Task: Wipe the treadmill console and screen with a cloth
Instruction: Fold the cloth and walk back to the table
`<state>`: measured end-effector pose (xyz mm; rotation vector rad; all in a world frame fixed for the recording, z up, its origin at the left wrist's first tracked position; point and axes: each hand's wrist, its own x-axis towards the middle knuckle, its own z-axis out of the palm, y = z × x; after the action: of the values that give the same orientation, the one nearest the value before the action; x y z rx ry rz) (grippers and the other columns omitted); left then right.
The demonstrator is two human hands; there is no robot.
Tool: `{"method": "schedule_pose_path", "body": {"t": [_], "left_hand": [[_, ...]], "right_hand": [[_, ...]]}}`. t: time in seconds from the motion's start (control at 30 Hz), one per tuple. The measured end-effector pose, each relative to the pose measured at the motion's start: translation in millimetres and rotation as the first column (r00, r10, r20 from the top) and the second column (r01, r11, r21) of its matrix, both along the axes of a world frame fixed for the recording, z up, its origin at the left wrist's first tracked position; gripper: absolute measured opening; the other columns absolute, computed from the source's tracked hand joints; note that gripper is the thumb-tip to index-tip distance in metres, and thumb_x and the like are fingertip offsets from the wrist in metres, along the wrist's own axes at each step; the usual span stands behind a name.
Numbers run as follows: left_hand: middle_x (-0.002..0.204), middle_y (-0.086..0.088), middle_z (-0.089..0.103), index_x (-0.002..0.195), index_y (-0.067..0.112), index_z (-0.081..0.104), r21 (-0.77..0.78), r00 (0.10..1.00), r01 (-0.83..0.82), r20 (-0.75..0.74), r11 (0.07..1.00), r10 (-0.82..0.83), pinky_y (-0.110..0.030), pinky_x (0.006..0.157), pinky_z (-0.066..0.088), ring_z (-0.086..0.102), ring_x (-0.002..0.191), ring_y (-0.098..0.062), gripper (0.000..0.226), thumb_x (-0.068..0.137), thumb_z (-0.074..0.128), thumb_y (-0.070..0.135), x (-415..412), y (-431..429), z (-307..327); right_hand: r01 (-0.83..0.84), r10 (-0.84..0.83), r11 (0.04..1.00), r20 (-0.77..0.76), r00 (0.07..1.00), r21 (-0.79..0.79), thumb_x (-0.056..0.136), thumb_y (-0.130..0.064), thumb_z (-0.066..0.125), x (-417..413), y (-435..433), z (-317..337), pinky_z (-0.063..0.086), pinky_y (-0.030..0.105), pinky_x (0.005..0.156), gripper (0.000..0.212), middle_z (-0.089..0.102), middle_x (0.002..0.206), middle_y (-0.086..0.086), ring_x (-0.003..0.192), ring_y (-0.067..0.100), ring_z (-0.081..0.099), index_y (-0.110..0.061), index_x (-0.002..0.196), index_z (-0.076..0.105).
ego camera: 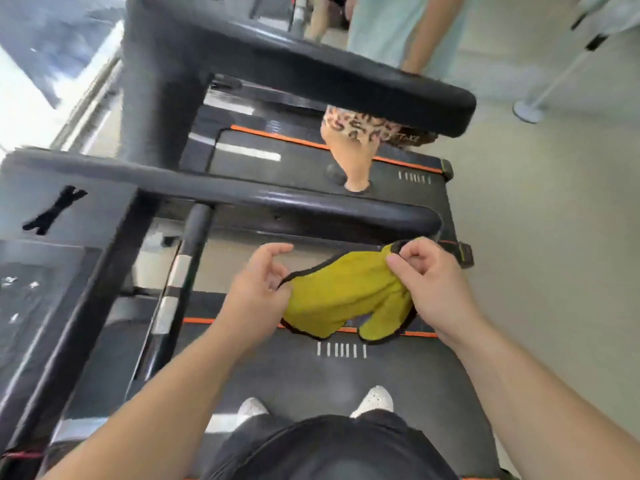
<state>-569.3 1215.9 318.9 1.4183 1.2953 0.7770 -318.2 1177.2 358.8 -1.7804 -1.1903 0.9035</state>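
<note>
A yellow cloth (346, 292) with a dark border hangs stretched between my two hands above the treadmill belt. My left hand (258, 289) pinches its left edge. My right hand (433, 282) grips its upper right corner. The treadmill console (52, 237) lies at the left edge of the view, dark and blurred, with its screen (31, 299) below it. Neither hand touches the console.
A black padded handrail (242, 199) crosses just beyond my hands, and a pulse-grip bar (180, 271) slants down on the left. I stand on the belt (311, 375) in white shoes. On a second treadmill behind, a person's leg (353, 157) shows; another person stands at the top.
</note>
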Motion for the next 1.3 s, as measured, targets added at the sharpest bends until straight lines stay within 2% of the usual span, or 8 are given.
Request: {"method": "schedule_pose_path", "body": {"t": [0.17, 0.33, 0.43, 0.6, 0.8, 0.93, 1.1, 1.3], "left_hand": [[0.084, -0.007, 0.073, 0.123, 0.053, 0.047, -0.274, 0.918, 0.393, 0.070, 0.878, -0.390, -0.045, 0.072, 0.052, 0.063, 0.074, -0.014, 0.071, 0.059, 0.079, 0.056, 122, -11, -26], [0.080, -0.010, 0.072, 0.127, 0.058, 0.045, -0.285, 0.720, 0.666, 0.002, 0.690, -0.694, -0.036, 0.067, 0.052, 0.063, 0.067, -0.015, 0.085, 0.060, 0.087, 0.028, 248, -23, -27], [0.081, -0.022, 0.070, 0.129, 0.045, 0.051, -0.293, 0.760, 0.632, 0.054, 0.717, -0.648, -0.045, 0.078, 0.055, 0.064, 0.070, -0.022, 0.084, 0.060, 0.080, 0.008, 320, -29, -22], [0.075, -0.008, 0.064, 0.125, 0.032, 0.059, -0.344, 0.904, 0.422, 0.090, 0.839, -0.418, -0.027, 0.084, 0.050, 0.063, 0.074, -0.015, 0.062, 0.079, 0.071, -0.007, 422, -29, -19], [0.085, -0.007, 0.067, 0.104, 0.022, 0.068, -0.332, 0.826, 0.543, 0.042, 0.772, -0.563, -0.045, 0.079, 0.061, 0.068, 0.080, -0.025, 0.033, 0.089, 0.057, -0.005, 532, -44, -15], [0.080, -0.002, 0.071, 0.087, 0.016, 0.074, -0.319, 0.699, 0.676, -0.006, 0.664, -0.715, -0.036, 0.071, 0.058, 0.065, 0.069, -0.013, 0.029, 0.093, 0.054, -0.005, 604, -47, -18], [0.093, 0.002, 0.069, 0.088, 0.024, 0.075, -0.288, 0.483, 0.828, -0.070, 0.481, -0.873, -0.029, 0.077, 0.047, 0.059, 0.084, -0.015, 0.029, 0.097, 0.054, 0.006, 706, -51, -20], [0.113, -0.002, 0.060, 0.111, 0.028, 0.064, -0.276, 0.097, 0.954, -0.090, 0.118, -0.991, -0.023, 0.068, 0.053, 0.066, 0.089, -0.020, 0.041, 0.081, 0.076, 0.003, 827, -62, -11]], "right_hand": [[0.168, -0.168, 0.986, -0.004, 0.986, -0.022, 0.095, -0.032, 0.072, 104, -43, -5, 0.042, 0.036, 0.065, 0.021, 0.063, 0.070, 0.004, 0.064, 0.014, 0.053, -0.019, 0.084, 0.059], [0.389, -0.389, 0.921, 0.023, 0.921, 0.003, 0.079, -0.061, 0.064, 228, -89, -2, 0.055, 0.048, 0.075, 0.036, 0.073, 0.081, 0.008, 0.078, 0.031, 0.069, -0.026, 0.088, 0.061], [0.525, -0.525, 0.851, 0.007, 0.851, -0.018, 0.089, -0.048, 0.070, 298, -127, 0, 0.049, 0.041, 0.069, 0.026, 0.071, 0.076, 0.007, 0.068, 0.024, 0.060, -0.025, 0.085, 0.060], [0.578, -0.633, 0.763, -0.153, 0.759, -0.290, 0.093, -0.022, 0.076, 383, -203, -10, 0.055, 0.045, 0.079, 0.013, 0.071, 0.098, 0.020, 0.083, 0.023, 0.065, -0.021, 0.100, 0.066], [0.702, -0.803, 0.580, -0.145, 0.578, -0.413, 0.093, 0.005, 0.065, 430, -268, -32, 0.062, 0.043, 0.076, 0.024, 0.071, 0.107, 0.028, 0.077, 0.026, 0.069, -0.014, 0.107, 0.065], [0.831, -0.887, 0.417, 0.033, 0.460, -0.369, 0.090, -0.007, 0.069, 466, -286, -44, 0.062, 0.053, 0.081, 0.018, 0.074, 0.091, 0.018, 0.079, 0.035, 0.070, -0.025, 0.093, 0.069], [0.907, -0.834, 0.332, 0.369, 0.411, -0.261, 0.099, -0.017, 0.060, 524, -300, -41, 0.041, 0.028, 0.061, 0.017, 0.062, 0.084, -0.009, 0.076, 0.012, 0.060, -0.032, 0.093, 0.065], [0.977, -0.978, 0.066, 0.180, 0.104, -0.204, 0.101, -0.008, 0.048, 583, -319, -29, 0.060, 0.051, 0.075, 0.035, 0.069, 0.091, 0.010, 0.083, 0.040, 0.067, -0.033, 0.086, 0.067]]}}
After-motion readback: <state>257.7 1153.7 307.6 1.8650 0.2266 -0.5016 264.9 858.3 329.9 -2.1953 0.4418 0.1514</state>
